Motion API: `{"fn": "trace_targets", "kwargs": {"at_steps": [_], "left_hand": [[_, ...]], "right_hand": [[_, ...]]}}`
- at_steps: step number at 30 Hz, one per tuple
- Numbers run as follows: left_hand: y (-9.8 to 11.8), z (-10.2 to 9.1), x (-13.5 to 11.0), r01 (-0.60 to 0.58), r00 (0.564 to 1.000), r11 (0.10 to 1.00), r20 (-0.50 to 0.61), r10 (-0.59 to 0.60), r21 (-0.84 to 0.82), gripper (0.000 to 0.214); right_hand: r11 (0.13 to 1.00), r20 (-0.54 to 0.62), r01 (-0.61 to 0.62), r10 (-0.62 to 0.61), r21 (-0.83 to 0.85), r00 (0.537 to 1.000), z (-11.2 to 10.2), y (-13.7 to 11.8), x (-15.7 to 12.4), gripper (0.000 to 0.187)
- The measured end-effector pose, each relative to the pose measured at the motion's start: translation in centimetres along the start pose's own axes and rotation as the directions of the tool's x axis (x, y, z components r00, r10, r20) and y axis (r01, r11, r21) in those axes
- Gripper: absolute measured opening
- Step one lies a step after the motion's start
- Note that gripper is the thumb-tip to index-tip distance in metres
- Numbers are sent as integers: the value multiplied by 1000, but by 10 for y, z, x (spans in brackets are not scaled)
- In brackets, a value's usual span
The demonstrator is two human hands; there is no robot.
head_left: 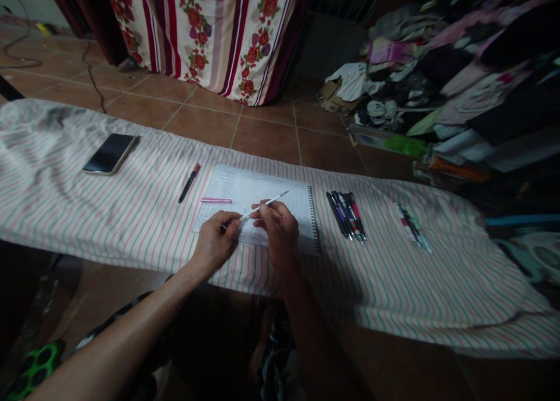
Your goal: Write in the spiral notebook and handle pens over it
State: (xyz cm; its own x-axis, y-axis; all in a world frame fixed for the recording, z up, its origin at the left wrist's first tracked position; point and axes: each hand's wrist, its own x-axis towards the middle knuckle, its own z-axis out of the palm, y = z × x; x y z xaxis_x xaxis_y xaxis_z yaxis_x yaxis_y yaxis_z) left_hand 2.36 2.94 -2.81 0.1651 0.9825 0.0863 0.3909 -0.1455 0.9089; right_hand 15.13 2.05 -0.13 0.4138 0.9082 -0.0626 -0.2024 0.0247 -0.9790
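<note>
Over the open notebook (pixel 271 185), both my hands hold a slim white pen (pixel 275 199) with a thin dark tip pointing away to the right. My left hand (pixel 217 238) pinches its near end between thumb and fingers. The fingers of my right hand (pixel 280 223) close round the middle of it. Handwriting covers parts of the spiral-bound page. A pink pen or pen barrel (pixel 216 200) lies across the page's left side. Just left of the notebook rests a black marker (pixel 189 183) with an orange-brown end.
Several pens (pixel 347 216) lie bunched right of the notebook, and a few lighter pens (pixel 412 227) lie farther right. A phone (pixel 111 154) is at the left. Striped cloth (pixel 394 284) covers the long surface. Clothes (pixel 437 74) are heaped behind at right; a floral curtain (pixel 205 34) hangs beyond.
</note>
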Motion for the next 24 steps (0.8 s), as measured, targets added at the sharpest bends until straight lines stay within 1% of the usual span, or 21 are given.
{"fn": "trace_targets", "kwargs": {"at_steps": [10, 18, 24], "left_hand": [[0, 1, 1, 1, 1000, 1000, -20, -1, 4, 17], [-1, 2, 1, -2, 1000, 1000, -24, 2, -8, 18], [-1, 2, 2, -14, 1000, 1000, -19, 14, 7, 17]], "right_hand": [[1000, -3, 1, -1, -22, 1000, -1, 0, 0, 17], [1000, 11, 23, -23, -13, 1000, -1, 2, 1, 17], [999, 8, 15, -14, -30, 1000, -1, 1, 1, 16]]}}
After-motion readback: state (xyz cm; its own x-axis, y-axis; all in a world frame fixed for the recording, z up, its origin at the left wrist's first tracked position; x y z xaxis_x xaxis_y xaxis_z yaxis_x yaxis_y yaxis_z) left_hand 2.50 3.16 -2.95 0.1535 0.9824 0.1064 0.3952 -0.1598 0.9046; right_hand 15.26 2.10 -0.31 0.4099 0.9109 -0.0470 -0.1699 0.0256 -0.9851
